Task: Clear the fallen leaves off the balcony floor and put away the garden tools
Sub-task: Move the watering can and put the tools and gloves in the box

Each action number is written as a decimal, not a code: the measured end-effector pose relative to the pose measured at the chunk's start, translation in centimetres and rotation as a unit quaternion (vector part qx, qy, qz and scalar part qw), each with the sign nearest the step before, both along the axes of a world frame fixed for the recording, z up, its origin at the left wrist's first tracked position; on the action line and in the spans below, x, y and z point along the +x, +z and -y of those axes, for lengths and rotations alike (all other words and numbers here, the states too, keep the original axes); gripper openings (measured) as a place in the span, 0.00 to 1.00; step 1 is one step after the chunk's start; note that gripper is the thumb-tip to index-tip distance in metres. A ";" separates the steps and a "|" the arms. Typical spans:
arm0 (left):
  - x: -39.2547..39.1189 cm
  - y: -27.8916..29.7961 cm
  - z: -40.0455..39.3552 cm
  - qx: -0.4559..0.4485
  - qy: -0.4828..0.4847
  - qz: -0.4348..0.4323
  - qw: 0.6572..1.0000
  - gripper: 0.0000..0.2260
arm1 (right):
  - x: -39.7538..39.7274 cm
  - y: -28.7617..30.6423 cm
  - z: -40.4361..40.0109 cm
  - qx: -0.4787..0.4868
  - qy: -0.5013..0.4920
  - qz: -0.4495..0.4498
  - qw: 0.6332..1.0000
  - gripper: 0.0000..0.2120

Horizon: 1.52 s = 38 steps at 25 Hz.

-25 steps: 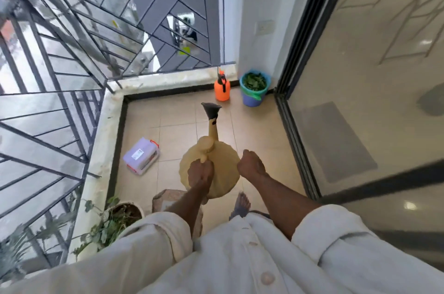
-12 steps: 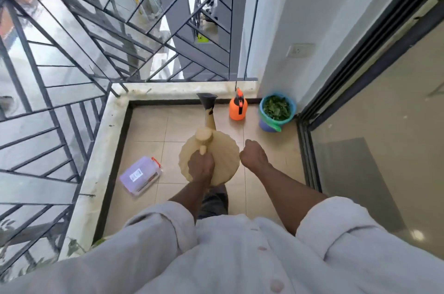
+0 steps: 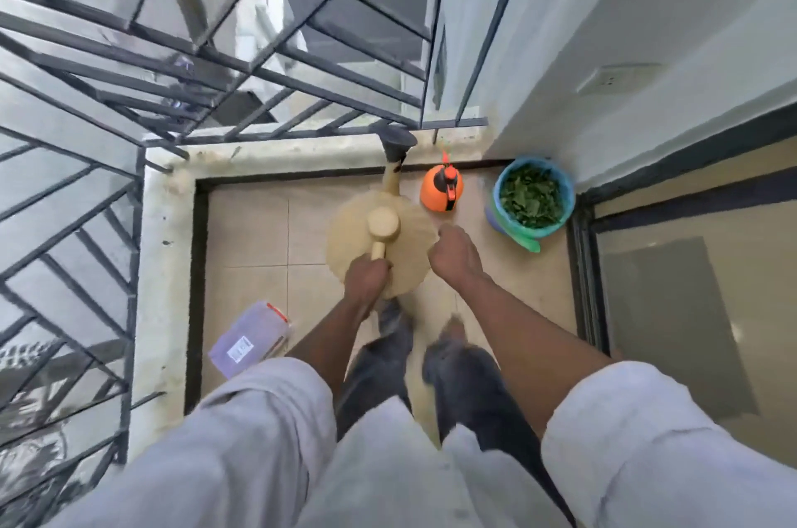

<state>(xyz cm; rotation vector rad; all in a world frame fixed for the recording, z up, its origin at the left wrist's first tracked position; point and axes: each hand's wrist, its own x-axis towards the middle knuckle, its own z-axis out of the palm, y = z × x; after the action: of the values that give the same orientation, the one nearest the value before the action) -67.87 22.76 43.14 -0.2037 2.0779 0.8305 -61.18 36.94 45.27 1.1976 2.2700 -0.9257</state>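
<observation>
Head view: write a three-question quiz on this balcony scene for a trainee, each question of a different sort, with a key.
1. True or false: the left hand grips the handle of the beige watering can.
2. Multiple choice: what fills the blue bucket by the wall? A) water B) green leaves C) soil
3. Fill in: the orange spray bottle stands between the watering can and the ____.

Key:
1. True. The right hand only hovers beside the can with its fingers loosely curled.
2. B
3. blue bucket
</observation>
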 end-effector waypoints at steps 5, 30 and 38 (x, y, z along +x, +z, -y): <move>-5.5 -10.5 -3.2 -0.013 -0.007 0.026 1.000 0.04 | -5.0 -10.8 -3.9 -0.016 0.032 0.038 0.999 0.15; -12.3 -39.3 -10.3 -0.011 0.008 0.070 0.997 0.14 | -11.7 -37.4 -8.6 0.009 0.182 0.052 0.982 0.15; -13.3 -32.3 -9.4 -0.079 -0.139 0.004 0.987 0.24 | -11.4 -31.6 -7.2 0.003 0.152 0.062 0.986 0.15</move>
<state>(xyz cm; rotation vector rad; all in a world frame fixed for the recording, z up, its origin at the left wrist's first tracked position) -81.20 32.19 10.86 0.0001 2.1037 0.4966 -72.54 44.10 13.68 0.8524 2.2721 -0.7089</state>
